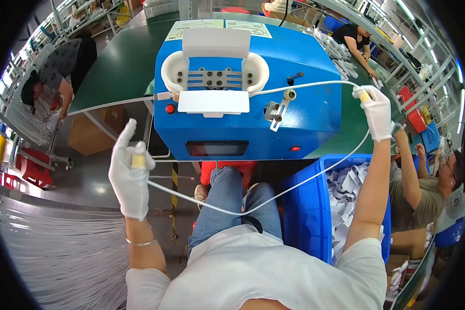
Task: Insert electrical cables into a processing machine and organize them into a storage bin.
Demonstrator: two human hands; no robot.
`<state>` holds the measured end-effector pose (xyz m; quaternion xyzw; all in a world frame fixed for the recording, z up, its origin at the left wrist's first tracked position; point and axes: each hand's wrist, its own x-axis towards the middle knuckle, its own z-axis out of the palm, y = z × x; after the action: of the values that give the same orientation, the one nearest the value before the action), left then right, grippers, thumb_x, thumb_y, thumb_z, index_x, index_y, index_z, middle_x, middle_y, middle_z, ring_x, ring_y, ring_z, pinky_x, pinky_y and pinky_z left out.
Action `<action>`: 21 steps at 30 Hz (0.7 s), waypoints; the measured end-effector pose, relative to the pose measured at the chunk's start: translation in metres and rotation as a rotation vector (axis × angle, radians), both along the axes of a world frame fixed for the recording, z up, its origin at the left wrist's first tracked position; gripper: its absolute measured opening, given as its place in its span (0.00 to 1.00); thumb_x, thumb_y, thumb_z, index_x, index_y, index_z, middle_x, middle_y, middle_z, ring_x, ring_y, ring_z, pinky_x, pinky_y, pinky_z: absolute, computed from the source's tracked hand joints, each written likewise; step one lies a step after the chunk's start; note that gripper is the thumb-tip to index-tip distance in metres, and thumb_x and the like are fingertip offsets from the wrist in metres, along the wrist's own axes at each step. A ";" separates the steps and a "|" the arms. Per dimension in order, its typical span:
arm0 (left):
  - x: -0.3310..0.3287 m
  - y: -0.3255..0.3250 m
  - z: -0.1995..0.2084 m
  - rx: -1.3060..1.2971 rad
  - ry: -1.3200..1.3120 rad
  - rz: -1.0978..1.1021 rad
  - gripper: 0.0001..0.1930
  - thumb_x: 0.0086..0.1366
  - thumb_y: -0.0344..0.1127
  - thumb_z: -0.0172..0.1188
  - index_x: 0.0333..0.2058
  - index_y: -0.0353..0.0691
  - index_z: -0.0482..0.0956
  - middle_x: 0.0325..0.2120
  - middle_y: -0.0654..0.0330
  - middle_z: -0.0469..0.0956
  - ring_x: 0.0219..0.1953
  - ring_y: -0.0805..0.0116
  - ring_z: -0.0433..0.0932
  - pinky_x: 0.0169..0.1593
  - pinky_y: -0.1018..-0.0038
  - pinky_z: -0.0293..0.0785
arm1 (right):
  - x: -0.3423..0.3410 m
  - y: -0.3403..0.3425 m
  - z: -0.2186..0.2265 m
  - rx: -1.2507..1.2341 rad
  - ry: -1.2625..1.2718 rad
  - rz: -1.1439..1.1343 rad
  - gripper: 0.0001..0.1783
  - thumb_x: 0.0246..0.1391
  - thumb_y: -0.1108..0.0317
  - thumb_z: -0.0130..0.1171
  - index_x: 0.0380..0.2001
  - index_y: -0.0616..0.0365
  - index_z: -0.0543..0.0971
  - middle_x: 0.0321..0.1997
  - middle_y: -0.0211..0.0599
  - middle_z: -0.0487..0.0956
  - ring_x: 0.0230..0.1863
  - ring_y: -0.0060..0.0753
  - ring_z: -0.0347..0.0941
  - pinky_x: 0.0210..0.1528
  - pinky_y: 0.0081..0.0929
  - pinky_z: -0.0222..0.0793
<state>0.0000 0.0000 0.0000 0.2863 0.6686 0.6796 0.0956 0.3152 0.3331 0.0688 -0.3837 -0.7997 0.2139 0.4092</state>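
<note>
Both my hands wear white gloves with yellow bands on the fingers. At the right, my right hand pinches a white cable beside the blue benchtop machine. From there the cable runs left to the machine, behind a white folded card; a white plug sticks out at the card's left end. The cable's other length sags across my lap to my left hand, whose lower fingers are closed around it while the index finger points up. Metal plates lie between two white curved guides, with another white panel behind.
A blue bin of white paper pieces stands by my right leg. Many white cables lie at the lower left. Co-workers sit or lean at the left, far right and right. A green table holds the machine.
</note>
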 end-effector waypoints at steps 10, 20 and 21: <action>0.034 0.006 -0.023 -0.256 -0.256 -0.604 0.14 0.64 0.29 0.56 0.48 0.34 0.76 0.30 0.63 0.76 0.25 0.82 0.72 0.31 0.84 0.70 | 0.026 -0.029 -0.011 -0.247 0.054 -0.009 0.09 0.56 0.64 0.57 0.26 0.57 0.77 0.14 0.16 0.64 0.11 0.05 0.52 0.12 0.10 0.42; 0.081 0.040 -0.080 -0.430 -0.574 -1.077 0.17 0.65 0.33 0.55 0.52 0.34 0.72 0.33 0.56 0.79 0.28 0.74 0.78 0.32 0.80 0.77 | 0.019 -0.038 -0.011 -0.359 0.087 -0.013 0.10 0.56 0.64 0.57 0.25 0.58 0.76 0.13 0.17 0.64 0.10 0.06 0.52 0.12 0.09 0.43; 0.083 0.041 -0.080 -0.430 -0.601 -1.117 0.18 0.66 0.33 0.54 0.52 0.31 0.71 0.38 0.52 0.79 0.36 0.69 0.80 0.42 0.76 0.77 | 0.017 -0.042 -0.009 -0.403 0.119 0.044 0.10 0.55 0.65 0.57 0.25 0.59 0.76 0.13 0.18 0.64 0.10 0.07 0.53 0.11 0.10 0.44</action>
<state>0.0828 0.0414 -0.0804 0.3622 0.4847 0.4297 0.6702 0.3324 0.2914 0.0596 -0.4270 -0.7232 0.4007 0.3661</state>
